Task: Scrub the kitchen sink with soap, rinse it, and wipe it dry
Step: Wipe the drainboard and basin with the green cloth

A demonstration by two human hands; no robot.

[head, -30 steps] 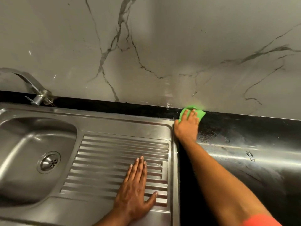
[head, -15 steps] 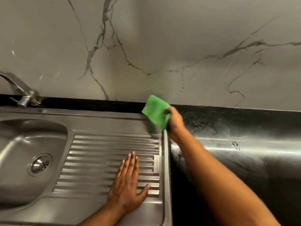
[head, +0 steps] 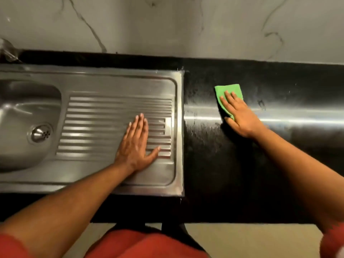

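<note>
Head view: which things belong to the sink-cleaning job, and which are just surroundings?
Job:
sink
green cloth, pressed on the black counter by the right hand
left hand, flat on the sink's ribbed drainer
tap, blurred at the far left

Surroundings:
black counter
marble wall
floor

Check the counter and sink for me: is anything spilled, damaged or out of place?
Nothing spilled or damaged. The right hand presses the folded green cloth flat on the black countertop, right of the stainless steel sink, not on it. Hazy smears show on the countertop beside the sink's right edge.
</note>
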